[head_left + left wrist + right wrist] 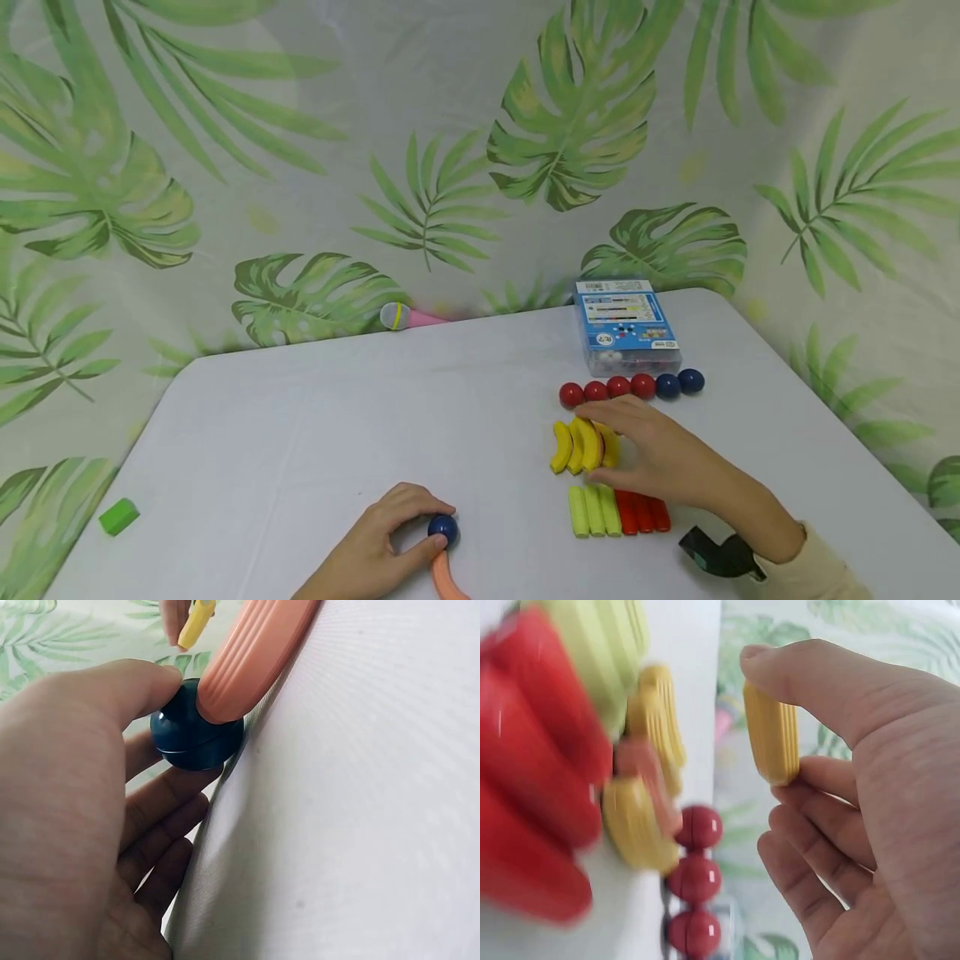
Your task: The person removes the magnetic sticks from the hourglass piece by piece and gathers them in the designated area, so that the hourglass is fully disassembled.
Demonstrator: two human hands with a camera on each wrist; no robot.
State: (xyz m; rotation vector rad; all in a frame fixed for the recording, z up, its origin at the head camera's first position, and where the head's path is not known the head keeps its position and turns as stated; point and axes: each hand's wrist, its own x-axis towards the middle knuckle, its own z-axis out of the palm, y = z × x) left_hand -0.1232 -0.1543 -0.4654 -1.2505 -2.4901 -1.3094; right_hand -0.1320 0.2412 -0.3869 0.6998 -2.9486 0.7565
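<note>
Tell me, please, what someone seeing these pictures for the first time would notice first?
Probably the bright toy pieces at the right of the white table: a row of red balls ending in two blue ones, and green sticks beside red sticks. Between them the right hand pinches a curved yellow piece from its cluster. Near the front edge, the left hand holds a dark blue ball against an orange curved piece.

Both hands were bare, without rings or gloves. The right hand (pixel 660 454) came out of a cream long sleeve (pixel 813 571), and a black wrist-mounted device (pixel 720 557) sat just beside that cuff. The left hand (pixel 375 546) showed no sleeve
</note>
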